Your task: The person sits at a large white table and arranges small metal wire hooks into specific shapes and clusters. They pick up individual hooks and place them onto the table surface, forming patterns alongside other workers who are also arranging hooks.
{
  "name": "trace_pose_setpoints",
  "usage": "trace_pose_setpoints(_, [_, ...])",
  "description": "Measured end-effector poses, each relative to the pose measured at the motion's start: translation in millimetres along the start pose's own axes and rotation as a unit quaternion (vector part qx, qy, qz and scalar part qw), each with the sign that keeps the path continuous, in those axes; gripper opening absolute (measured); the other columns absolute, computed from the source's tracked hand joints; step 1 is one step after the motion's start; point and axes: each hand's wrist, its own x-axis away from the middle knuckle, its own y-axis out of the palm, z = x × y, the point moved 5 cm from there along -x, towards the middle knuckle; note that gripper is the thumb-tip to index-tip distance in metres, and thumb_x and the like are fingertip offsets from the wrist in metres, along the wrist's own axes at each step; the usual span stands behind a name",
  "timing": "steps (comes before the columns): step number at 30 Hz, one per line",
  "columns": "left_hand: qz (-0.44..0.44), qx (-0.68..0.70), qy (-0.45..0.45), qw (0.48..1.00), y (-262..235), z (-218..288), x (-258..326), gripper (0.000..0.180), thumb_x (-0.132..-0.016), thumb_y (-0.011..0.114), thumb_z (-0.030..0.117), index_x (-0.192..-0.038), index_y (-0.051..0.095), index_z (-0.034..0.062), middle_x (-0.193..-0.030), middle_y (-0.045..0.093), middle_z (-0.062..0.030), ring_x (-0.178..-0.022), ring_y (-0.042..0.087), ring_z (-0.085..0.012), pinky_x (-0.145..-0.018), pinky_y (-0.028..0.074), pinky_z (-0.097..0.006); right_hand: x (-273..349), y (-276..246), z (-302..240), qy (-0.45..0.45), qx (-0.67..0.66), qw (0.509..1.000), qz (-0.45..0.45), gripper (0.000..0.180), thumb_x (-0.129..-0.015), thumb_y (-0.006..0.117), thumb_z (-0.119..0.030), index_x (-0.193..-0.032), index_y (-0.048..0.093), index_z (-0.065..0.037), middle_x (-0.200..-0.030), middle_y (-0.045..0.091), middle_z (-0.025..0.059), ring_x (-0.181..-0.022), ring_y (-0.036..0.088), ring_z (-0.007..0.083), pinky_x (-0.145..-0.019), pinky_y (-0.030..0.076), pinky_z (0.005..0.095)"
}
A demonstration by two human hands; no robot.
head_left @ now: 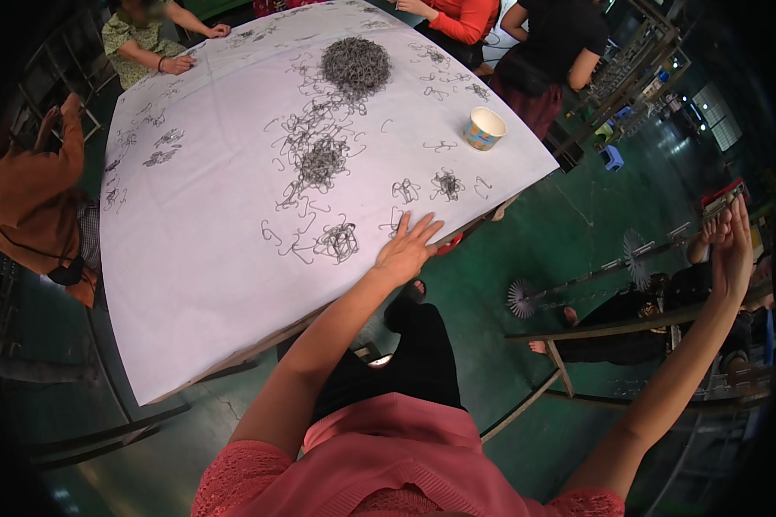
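Observation:
My left hand point(409, 248) lies on the white-covered table point(198, 250) near its edge, fingers spread. Partly under its fingertips are a few thin grey wire hooks point(394, 226). Just left of it sits a small tangled pile of hooks point(338, 243), and beyond it are two more little clusters, one of them a dark bunch of hooks point(447, 184). Off to the far right, my right hand point(733, 250) is raised away from the table with its fingers stretched upward. Its fingertips are close to a red-edged metal piece point(722, 196); whether they touch it is unclear.
Larger hook heaps point(355, 65) lie farther up the table, beside a paper cup point(485, 128). Several people are around the table, one in a brown top point(34, 202). At right, a metal frame point(612, 329), a rod with round finned discs point(521, 299) and another seated person are close.

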Motion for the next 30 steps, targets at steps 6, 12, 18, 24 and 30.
trace_pose_setpoints(6, [0.018, -0.005, 0.003, 1.0, 0, -1, 1, 0.034, -0.064, 0.065, 0.003, -0.097, 0.065, 0.0109, -0.139, 0.03, -0.0081, -0.134, 0.018, -0.0238, -0.108, 0.018, -0.051, -24, -6, -3, 0.018, 0.003, 0.998, -0.057, 0.038, -0.09, 0.051, -0.007, -0.125, 0.042, 0.002, -0.101, 0.058, 0.0058, -0.079, 0.056, 0.0044, -0.06, 0.047, 0.0136])
trace_pose_setpoints(12, [-0.012, 0.015, -0.008, 1.0, 0, -1, 0, 0.032, -0.066, 0.063, 0.002, -0.097, 0.064, 0.0109, -0.14, 0.029, -0.0074, -0.135, 0.016, -0.0234, -0.109, 0.016, -0.05, -37, 18, -9, -0.015, 0.019, 1.0, 0.013, 0.037, -0.089, 0.052, -0.007, -0.123, 0.042, 0.005, -0.105, 0.057, 0.0078, -0.082, 0.057, 0.0077, -0.067, 0.05, 0.0142])
trace_pose_setpoints(18, [-0.008, 0.0, -0.004, 1.0, 2, 0, 0, 0.03, -0.064, 0.064, 0.001, -0.093, 0.063, 0.0104, -0.14, 0.029, -0.0071, -0.135, 0.015, -0.0237, -0.11, 0.014, -0.05, -44, 40, -4, -0.014, 0.015, 1.0, 0.012, 0.036, -0.09, 0.05, -0.005, -0.124, 0.041, 0.005, -0.11, 0.056, 0.0107, -0.087, 0.058, 0.0099, -0.071, 0.051, 0.0155])
trace_pose_setpoints(24, [0.019, 0.019, -0.001, 1.0, 3, -5, 3, 0.028, -0.064, 0.064, 0.0, -0.09, 0.062, 0.0092, -0.139, 0.03, -0.0085, -0.134, 0.018, -0.0259, -0.109, 0.015, -0.051, -44, 77, 5, -0.03, -0.032, 0.998, -0.043, 0.033, -0.087, 0.054, -0.004, -0.118, 0.048, 0.006, -0.105, 0.059, 0.0096, -0.088, 0.059, 0.0103, -0.073, 0.05, 0.0163])
trace_pose_setpoints(30, [-0.01, 0.022, 0.008, 1.0, -3, 5, -6, 0.033, -0.059, 0.067, 0.0, -0.091, 0.062, 0.0087, -0.139, 0.03, -0.0096, -0.134, 0.019, -0.027, -0.109, 0.015, -0.051, -40, 45, 2, -0.043, -0.028, 0.998, -0.037, 0.033, -0.087, 0.055, -0.006, -0.118, 0.047, 0.005, -0.102, 0.059, 0.0083, -0.078, 0.059, 0.0087, -0.062, 0.05, 0.0165])
